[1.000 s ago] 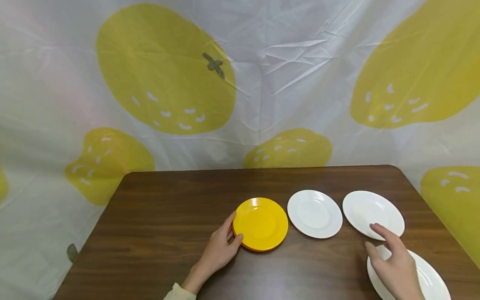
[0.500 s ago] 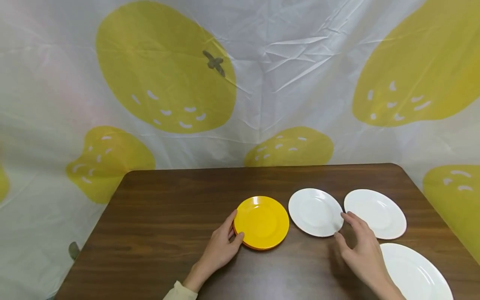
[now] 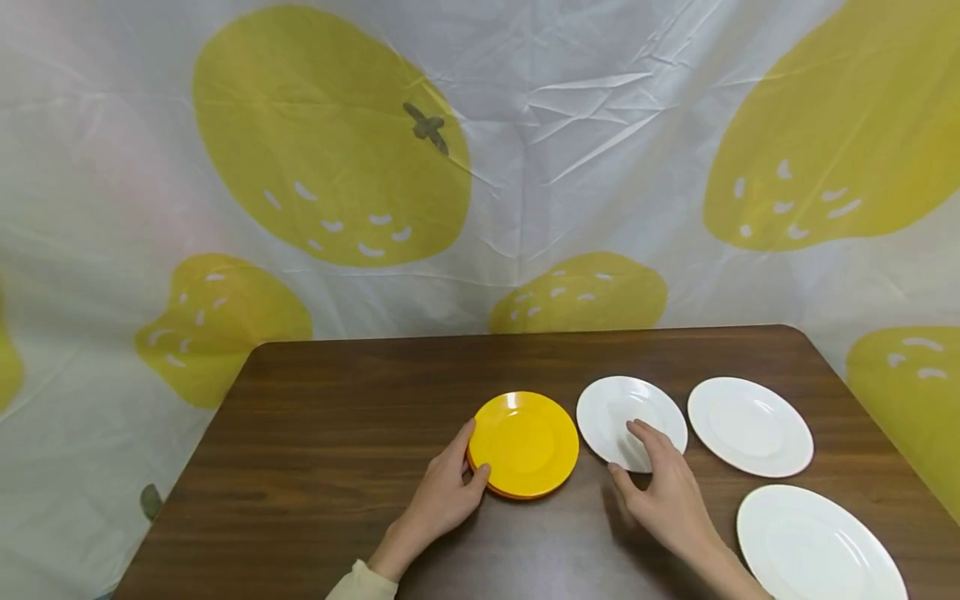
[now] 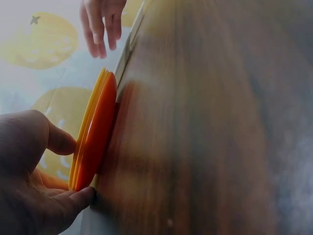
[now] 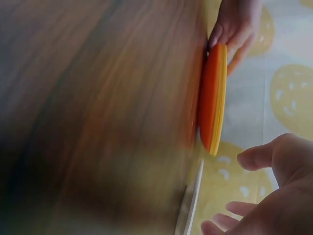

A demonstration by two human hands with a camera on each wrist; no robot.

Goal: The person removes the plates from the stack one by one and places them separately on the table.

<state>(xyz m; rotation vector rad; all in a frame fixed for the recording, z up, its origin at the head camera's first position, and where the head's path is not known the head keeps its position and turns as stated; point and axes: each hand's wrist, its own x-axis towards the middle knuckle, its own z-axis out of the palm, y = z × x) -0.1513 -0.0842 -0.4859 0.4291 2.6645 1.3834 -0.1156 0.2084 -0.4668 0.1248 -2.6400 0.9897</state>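
A stack of plates (image 3: 525, 446), yellow on top with an orange one below, lies on the brown table. My left hand (image 3: 447, 487) holds its left side, fingers and thumb curved against the rim. The left wrist view shows this stack (image 4: 95, 132) edge-on with a fingertip and the thumb at its rim. My right hand (image 3: 663, 487) hovers over the front of a round white plate (image 3: 615, 408), just right of the stack. Its thumb and fingers are spread and hold nothing; the right wrist view shows a gap between this hand (image 5: 274, 196) and the stack.
Another white plate (image 3: 750, 427) lies farther right on the table (image 3: 300, 467). A larger white plate (image 3: 817, 542) is at the front right. Behind the table hangs a white cloth (image 3: 525, 192) with yellow fruit prints.
My right hand has moved left, from above the plates at the right to the white plate beside the stack. The left hand stays at the stack's rim.
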